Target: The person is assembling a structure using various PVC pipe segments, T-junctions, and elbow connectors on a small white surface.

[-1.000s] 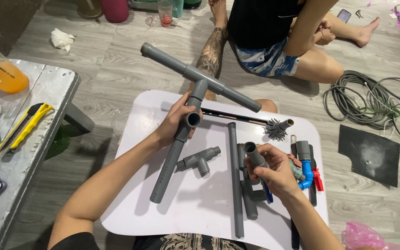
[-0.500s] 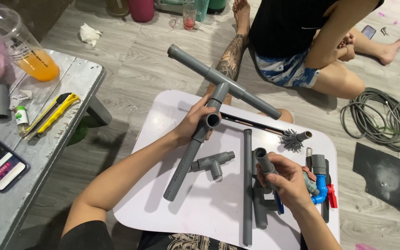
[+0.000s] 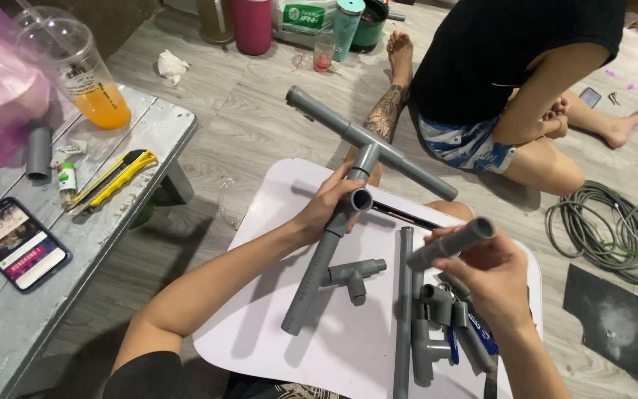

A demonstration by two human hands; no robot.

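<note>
a grey pipe assembly (image 3: pixel 348 214) is gripped by the left hand (image 3: pixel 328 207) over the white tabletop (image 3: pixel 275 214); a short grey pipe (image 3: pixel 452 242) is clasped in the right hand's (image 3: pixel 492 277) fingers.

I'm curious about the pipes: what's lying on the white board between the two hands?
In the head view, a long straight grey pipe and a small grey tee fitting lie there.

Seated person (image 3: pixel 511 81) cropped above the chest; long grey pipe (image 3: pixel 403 310) runs off bottom edge; phone (image 3: pixel 16 244) screen illegible.
</note>
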